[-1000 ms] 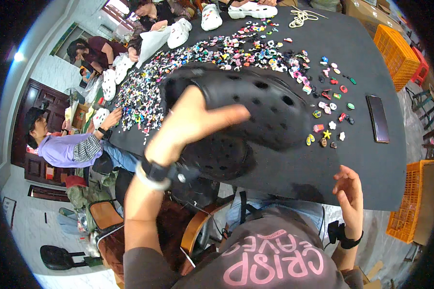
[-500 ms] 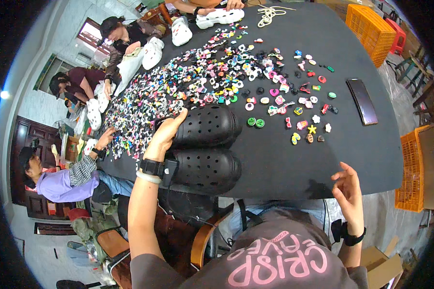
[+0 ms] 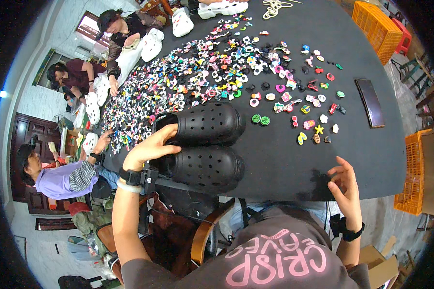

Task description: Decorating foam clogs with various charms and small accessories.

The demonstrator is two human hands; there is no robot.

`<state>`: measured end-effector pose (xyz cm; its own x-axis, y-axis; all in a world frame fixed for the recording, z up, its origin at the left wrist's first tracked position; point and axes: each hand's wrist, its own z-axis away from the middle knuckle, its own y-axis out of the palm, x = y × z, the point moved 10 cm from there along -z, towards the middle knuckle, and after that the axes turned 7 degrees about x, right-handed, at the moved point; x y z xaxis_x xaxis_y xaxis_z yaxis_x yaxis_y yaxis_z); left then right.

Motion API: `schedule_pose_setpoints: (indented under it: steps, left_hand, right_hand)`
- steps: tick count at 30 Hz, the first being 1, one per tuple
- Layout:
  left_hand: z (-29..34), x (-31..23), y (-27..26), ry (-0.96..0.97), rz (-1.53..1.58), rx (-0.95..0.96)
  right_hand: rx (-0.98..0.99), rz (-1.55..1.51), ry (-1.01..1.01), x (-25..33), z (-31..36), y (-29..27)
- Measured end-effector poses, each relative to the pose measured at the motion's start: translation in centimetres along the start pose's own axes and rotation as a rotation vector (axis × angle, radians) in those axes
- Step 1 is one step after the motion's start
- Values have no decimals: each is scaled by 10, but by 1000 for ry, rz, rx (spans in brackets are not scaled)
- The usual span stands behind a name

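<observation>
Two black clogs with round holes in their tops lie side by side at the table's near edge, toes to the right. My left hand point(image 3: 152, 146) is at the open ends of both; its fingers reach into the far clog point(image 3: 209, 126) and its thumb rests outside, between the two, so it grips that clog's near side. The fingertips are hidden inside. Nearest to me lies the near clog point(image 3: 208, 168). Over the table's front edge at the right, my right hand point(image 3: 345, 183) is held with fingers apart and slightly bent, holding nothing.
A big spread of small colourful shoe charms point(image 3: 188, 77) covers the table's left and middle. Sorted charms point(image 3: 308, 124) lie right of the clogs, beside a dark phone point(image 3: 370, 102). White clogs point(image 3: 152, 45) stand along the far left edge, where co-workers sit. Orange crates point(image 3: 412, 171) flank the right.
My left hand has shifted left and down, from lying along the far clog's side to having its fingers in the opening. My right hand stays nearly where it was.
</observation>
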<state>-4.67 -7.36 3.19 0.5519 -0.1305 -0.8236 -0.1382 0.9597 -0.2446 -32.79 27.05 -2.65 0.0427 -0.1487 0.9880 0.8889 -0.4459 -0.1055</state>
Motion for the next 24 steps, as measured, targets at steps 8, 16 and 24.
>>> schedule_pose_setpoints:
  steps: [8, 16, 24]
  left_hand:
    - [24, -7, 2, -55, -762, -27]
    - [18, 16, -16, 180, -670, -558]
    - [54, -32, 26, 390, -839, -440]
  right_hand:
    - [-118, 126, -3, -18, -4, -23]
    - [-178, 317, -50, -21, -9, -20]
    - [29, 350, -19, 25, -13, 5]
